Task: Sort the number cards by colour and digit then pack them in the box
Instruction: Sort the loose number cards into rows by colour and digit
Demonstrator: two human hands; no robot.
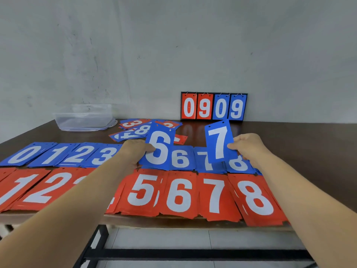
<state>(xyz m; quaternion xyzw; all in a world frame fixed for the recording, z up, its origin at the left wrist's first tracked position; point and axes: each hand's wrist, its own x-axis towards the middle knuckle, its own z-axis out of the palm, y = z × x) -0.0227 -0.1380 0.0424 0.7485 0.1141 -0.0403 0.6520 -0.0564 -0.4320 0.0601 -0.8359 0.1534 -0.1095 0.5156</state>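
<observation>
My left hand (133,150) pinches a blue 6 card (159,147), held upright above the blue row. A blue 7 card (219,142) stands upright in the pinch of my right hand (249,147), over the blue 7 pile (203,161) and blue 8 pile (238,164). Blue piles 0 to 3 (58,153) and a blue 6 pile (180,158) lie in the far row. Red piles, among them 1, 2, 5, 6, 7 and 8 (179,194), lie along the near edge. An unsorted heap of cards (139,128) sits behind. The clear plastic box (85,117) stands at the back left.
A flip scoreboard (213,107) reading 0909 leans on the wall at the back of the dark wooden table (301,144). The table's near edge runs just under the red row, with a black metal frame (173,254) below.
</observation>
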